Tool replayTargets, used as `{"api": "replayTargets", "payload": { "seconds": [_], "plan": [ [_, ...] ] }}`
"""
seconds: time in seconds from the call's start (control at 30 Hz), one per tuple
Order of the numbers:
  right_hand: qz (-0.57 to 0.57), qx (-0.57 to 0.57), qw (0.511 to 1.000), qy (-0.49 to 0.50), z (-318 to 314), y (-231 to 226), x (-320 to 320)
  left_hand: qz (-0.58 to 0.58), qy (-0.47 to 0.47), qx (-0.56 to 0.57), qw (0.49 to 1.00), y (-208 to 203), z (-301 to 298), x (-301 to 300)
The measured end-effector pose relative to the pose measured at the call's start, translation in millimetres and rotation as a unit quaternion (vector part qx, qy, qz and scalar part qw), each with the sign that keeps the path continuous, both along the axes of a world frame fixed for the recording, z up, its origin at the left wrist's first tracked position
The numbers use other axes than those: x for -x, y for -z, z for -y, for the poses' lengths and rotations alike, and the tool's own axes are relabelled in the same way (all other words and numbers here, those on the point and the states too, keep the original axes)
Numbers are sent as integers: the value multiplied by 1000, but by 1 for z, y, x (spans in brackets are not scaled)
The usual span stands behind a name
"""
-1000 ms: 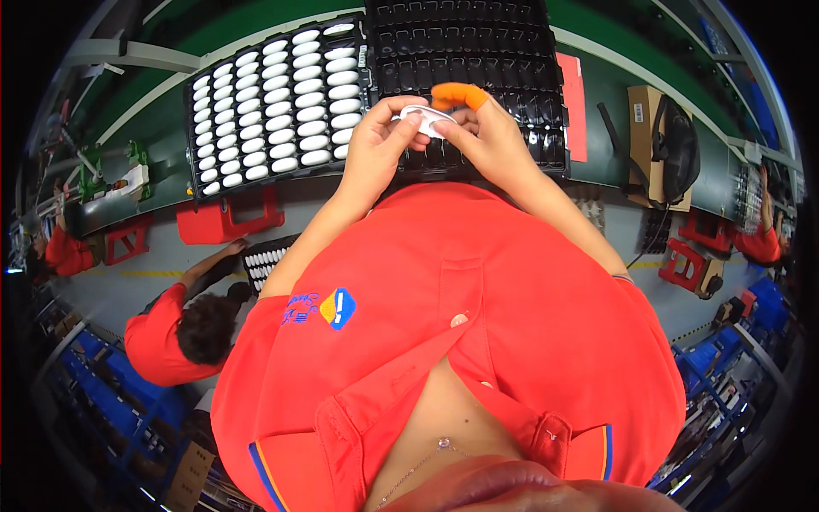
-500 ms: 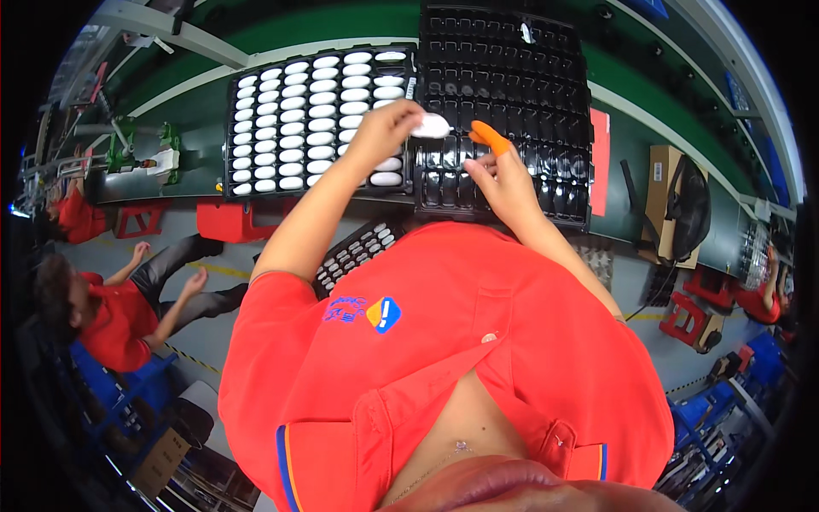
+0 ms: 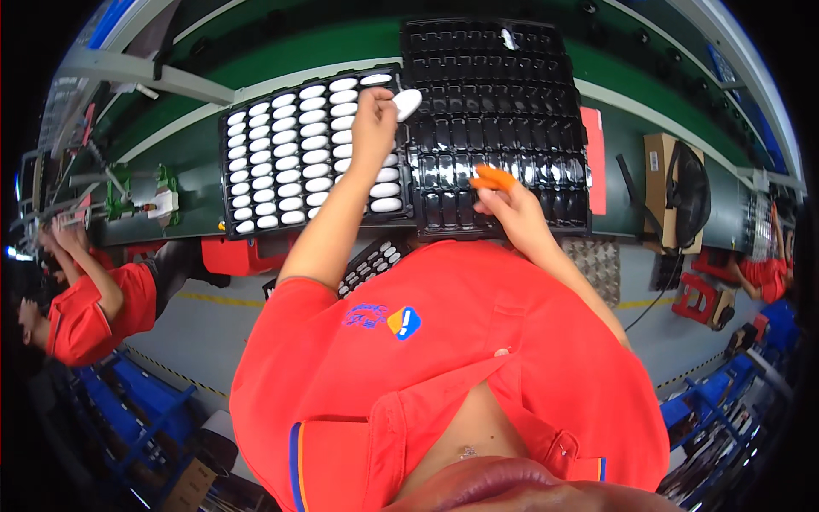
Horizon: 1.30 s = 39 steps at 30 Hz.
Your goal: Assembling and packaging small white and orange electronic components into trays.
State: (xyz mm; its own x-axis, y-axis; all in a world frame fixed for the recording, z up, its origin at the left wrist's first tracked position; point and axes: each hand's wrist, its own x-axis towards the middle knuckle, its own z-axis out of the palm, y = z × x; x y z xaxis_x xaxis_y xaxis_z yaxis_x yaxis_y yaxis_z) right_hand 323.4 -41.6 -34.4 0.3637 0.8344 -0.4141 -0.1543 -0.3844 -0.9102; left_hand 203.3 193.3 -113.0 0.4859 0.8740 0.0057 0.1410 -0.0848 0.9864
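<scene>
Presently held: one white oval piece [image 3: 409,104], upper centre of the frame. Plain white, smooth, slightly glossy; long rounded outline, blunt ends; tilted, upper end toward the upper right. Any contact with the trays below cannot be told.

Left hand [image 3: 373,126]: fingers and thumb pinched together on the lower left end of the piece.

Right hand [image 3: 515,212]: centre right, partly spread, fingers loosely bent, orange covers [image 3: 495,177] on some of them; nothing visible in its grip. Positioned over the lower part of the dark tray.

Loaded tray [image 3: 224,171]: upper left of centre, black, with columns of similar white ovals.

Dark tray [image 3: 478,102]: upper right of centre, just beside the loaded one; glossy black pockets, one small white scrap [image 3: 509,38] near its top edge.

Bench [image 3: 627,141]: dark green, beneath both trays.

Also on it: red sheet [image 3: 593,162], right of the dark tray; cardboard box [image 3: 655,175], farther right.
</scene>
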Motion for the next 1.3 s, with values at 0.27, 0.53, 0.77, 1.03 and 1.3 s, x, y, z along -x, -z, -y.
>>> {"api": "replayTargets", "payload": {
  "seconds": [0.27, 0.53, 0.77, 1.03, 1.3],
  "plan": [
    [-7, -51, 996, 68, -60, 5, 5, 13, 58, -27, 998, -51, 95, -12],
    [-7, -1, 999, -49, -40, 19, -3, -50, 230, -223, 946, -62, 76, 33],
    [-33, 26, 996, -81, -39, 16, 4, -62, 324, -332, 884, -42, 48, 44],
    [25, 22, 999, -35, -5, 30, -12, -218, 104, -345, 907, 29, -58, 28],
    [48, 37, 998, 11, 25, 26, -18, -290, 103, -353, 884, 56, -92, 11]
  ]
}}
